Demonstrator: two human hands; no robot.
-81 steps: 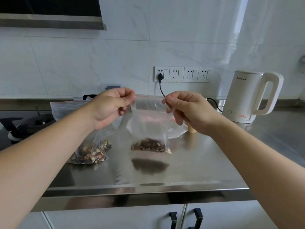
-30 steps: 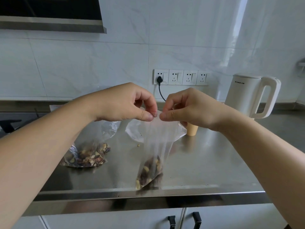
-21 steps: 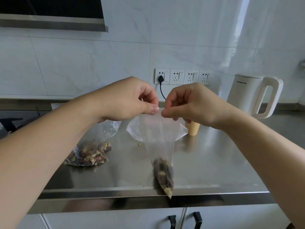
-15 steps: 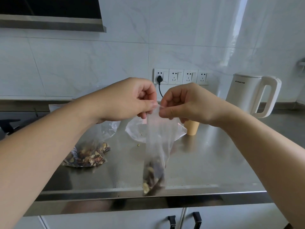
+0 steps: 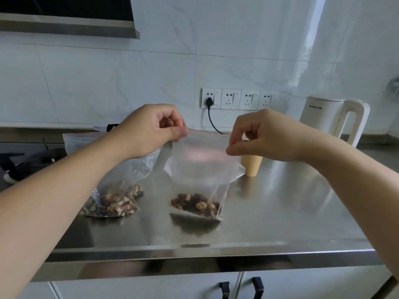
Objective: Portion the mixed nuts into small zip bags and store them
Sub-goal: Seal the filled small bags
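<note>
1. Far left, part of a dark stove burner (image 5: 13,167) shows at the edge of the steel counter (image 5: 280,212), whose surface is brushed, shiny and finely ribbed toward the front.
2. One large clear bag (image 5: 112,180) slumps on the counter at left, crinkled, with a heap of mixed nuts (image 5: 112,203) in its bottom: pale, tan and dark pieces.
3. Two bare hands are up over the counter. The left hand (image 5: 151,130) has its fingers curled, thumb and forefinger pinching the top left corner of one small zip bag (image 5: 198,169).
4. That small bag is thin, glossy, see-through plastic with a red line along its top edge. It hangs stretched between the hands above the counter, and a single low layer of nuts (image 5: 196,205) lies along its bottom, which tilts down to the right.
5. The right hand (image 5: 263,137) is curled too, pinching the bag's top right corner.
6. Behind the right hand stands one tan cup (image 5: 251,167), smooth and tapered.
7. On the marbled white wall tiles sit four white sockets (image 5: 237,99); one black plug (image 5: 209,102) is in the leftmost.
8. At right, one white kettle (image 5: 332,119) with a loop handle.
</note>
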